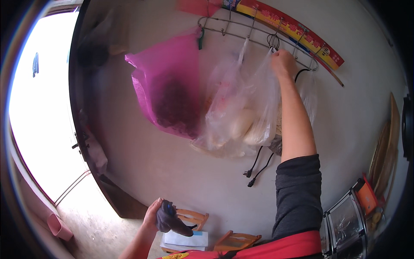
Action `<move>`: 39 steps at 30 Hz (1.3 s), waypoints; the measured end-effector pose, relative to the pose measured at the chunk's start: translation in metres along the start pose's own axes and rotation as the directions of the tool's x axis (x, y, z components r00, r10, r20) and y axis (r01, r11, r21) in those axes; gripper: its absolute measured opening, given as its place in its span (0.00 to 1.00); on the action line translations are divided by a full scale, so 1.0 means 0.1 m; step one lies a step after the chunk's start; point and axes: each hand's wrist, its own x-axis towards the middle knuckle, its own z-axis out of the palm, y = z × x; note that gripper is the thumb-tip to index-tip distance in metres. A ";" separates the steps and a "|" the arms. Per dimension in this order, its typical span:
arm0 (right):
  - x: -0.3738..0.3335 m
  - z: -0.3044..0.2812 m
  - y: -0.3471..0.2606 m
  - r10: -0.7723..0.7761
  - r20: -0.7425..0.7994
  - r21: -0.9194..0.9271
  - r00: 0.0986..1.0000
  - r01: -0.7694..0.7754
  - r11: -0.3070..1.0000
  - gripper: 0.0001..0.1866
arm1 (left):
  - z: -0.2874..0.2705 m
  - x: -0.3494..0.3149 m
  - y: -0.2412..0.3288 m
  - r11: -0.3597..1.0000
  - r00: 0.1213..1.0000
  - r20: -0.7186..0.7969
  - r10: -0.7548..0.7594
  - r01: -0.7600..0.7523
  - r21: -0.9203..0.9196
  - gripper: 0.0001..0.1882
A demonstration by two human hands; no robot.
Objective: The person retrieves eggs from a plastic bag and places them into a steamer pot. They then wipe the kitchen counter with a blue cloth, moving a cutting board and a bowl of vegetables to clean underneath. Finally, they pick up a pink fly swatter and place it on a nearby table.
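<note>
My right hand (283,64) is raised to the metal hook rack (258,41) on the wall, its fingers closed at the top of a clear plastic bag (265,99). Pale, rounded contents show through that bag; whether its handle is on the hook is hidden by my fingers. Low at the left, my left hand (151,216) grips a bunched dark grey cloth (169,221). A translucent pink bag (170,69) with dark contents hangs from the rack's left end. Another clear bag (222,95) hangs between the two.
Black cables with plugs (249,173) dangle below the bags. A red and yellow strip (297,32) lies along the rack's top. Wooden chairs (237,241) and a white box (185,240) stand below. A bright doorway (39,108) is at the left, a pink bin (59,226) beside it.
</note>
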 end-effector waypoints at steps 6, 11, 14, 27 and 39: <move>0.59 -0.01 0.17 -0.052 -0.199 0.333 0.979 0.117 0.936 0.15 | -0.05 -0.08 0.01 0.999 0.999 -0.029 0.020 -0.019 0.037 0.14; 0.35 -0.48 -0.10 -0.086 0.024 0.921 0.996 0.011 0.388 0.09 | -0.15 -0.13 0.12 0.999 0.997 -0.072 0.005 -0.002 0.041 0.15; -0.06 -0.90 -0.02 -0.096 0.162 0.948 0.982 -0.128 0.290 0.04 | -0.10 -0.05 0.13 0.995 0.999 -0.027 -0.025 0.027 0.093 0.16; -4.00 -2.11 0.15 0.361 0.603 0.539 0.711 -0.697 0.472 0.04 | 1.39 -0.17 -0.02 0.753 0.530 0.638 -0.559 0.003 0.658 0.22; -6.53 -4.52 -1.21 0.954 -0.057 0.248 0.295 -0.921 0.300 0.08 | 0.77 -2.53 -1.02 0.487 -0.050 0.490 -0.870 0.058 0.871 0.17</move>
